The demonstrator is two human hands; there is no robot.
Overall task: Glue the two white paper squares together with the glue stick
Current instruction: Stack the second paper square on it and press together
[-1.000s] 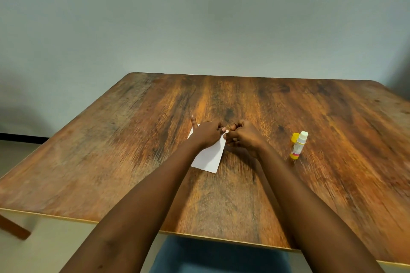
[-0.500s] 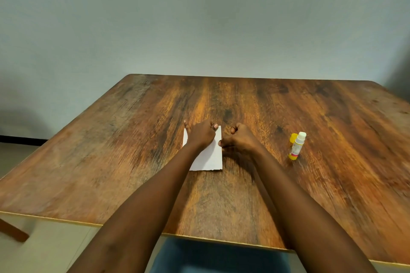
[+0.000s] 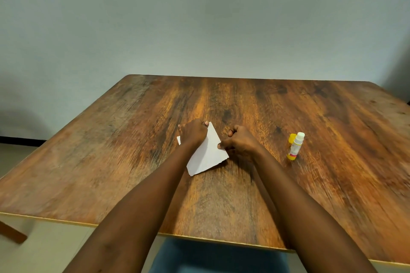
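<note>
Gripping white paper (image 3: pixel 207 157): left hand (image 3: pixel 192 132), right hand (image 3: pixel 240 142).

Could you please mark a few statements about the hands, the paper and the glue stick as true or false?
1. Both the left hand and the right hand touch the white paper. True.
2. The right hand holds the glue stick. False: it is on the table, untouched, to the right of that hand.
3. The yellow cap is off and sits beside the glue stick. True.
4. The white paper lies at the table's far left corner. False: it lies near the middle.
</note>
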